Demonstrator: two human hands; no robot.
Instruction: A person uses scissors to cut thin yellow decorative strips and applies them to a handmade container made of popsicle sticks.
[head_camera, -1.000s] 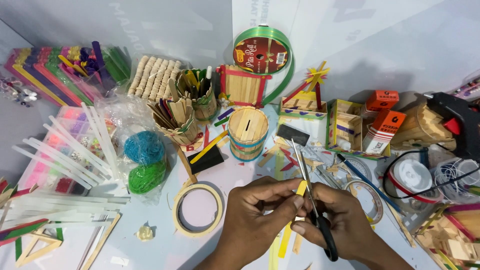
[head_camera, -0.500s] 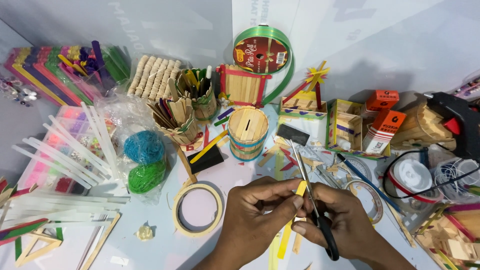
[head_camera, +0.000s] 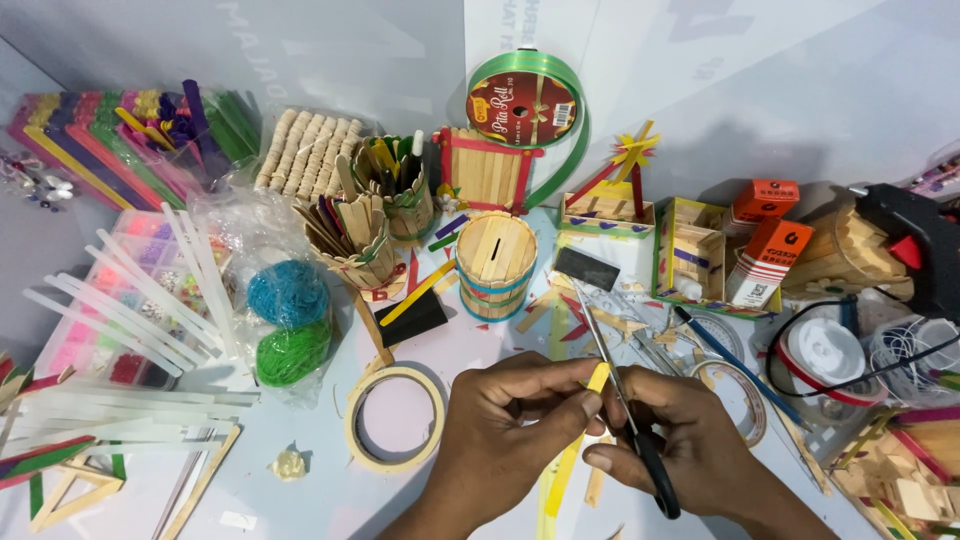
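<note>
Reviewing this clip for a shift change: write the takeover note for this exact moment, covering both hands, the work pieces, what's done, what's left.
Left hand: pinching a yellow craft stick near its upper end.
Right hand: holding black-handled scissors, blades open around the stick's top.
Nearby: tape ring left of the hands, round stick-built box beyond them, stick offcuts scattered on the table.
Done: stick lined up in the blades.
Left: the stick looks uncut; close the blades.

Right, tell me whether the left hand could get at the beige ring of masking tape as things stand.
Probably yes. The beige ring of masking tape lies flat just beside the left hand with nothing between them, but that hand is pinching a yellow craft stick and would have to let go first.
</note>
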